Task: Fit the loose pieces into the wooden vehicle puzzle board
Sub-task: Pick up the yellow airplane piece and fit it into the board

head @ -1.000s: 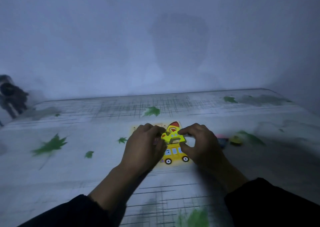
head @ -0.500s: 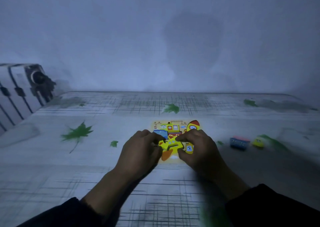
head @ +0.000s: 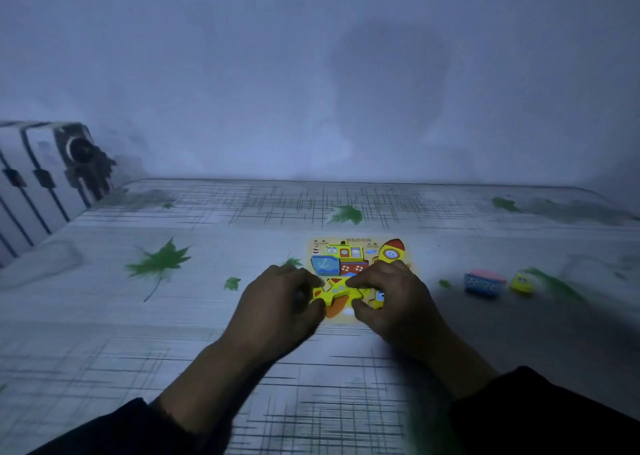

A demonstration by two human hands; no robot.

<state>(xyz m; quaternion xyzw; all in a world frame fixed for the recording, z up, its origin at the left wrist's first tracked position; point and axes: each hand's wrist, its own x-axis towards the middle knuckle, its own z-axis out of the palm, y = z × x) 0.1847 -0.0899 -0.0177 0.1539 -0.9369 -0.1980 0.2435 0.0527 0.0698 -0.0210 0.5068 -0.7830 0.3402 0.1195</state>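
Gripping from both sides, the left hand (head: 277, 302) and the right hand (head: 394, 298) hold a yellow airplane-shaped wooden puzzle piece (head: 337, 291) just below the centre of the frame. Fingers and thumb of each hand are curled and pinch the edges of that piece, left hand on its left wing, right hand on its right side. The piece sits over the lower part of the pale yellow wooden vehicle puzzle board (head: 360, 243), which lies flat on a white sheet printed with green leaves and dark crosshatched lines (head: 173, 316); whether it is seated in its recess cannot be told. Above the hands, in the upper half of the board, a multicoloured ship piece (head: 341, 260) and a yellow rocket piece with a red nose (head: 392, 250) lie fitted. At right of centre, well apart from the board, a loose blue and pink vehicle piece (head: 483, 283) rests on the sheet, with a small yellow piece (head: 523, 281) just beside it. Dark sleeves (head: 540, 420) cover both forearms at the bottom of the frame.
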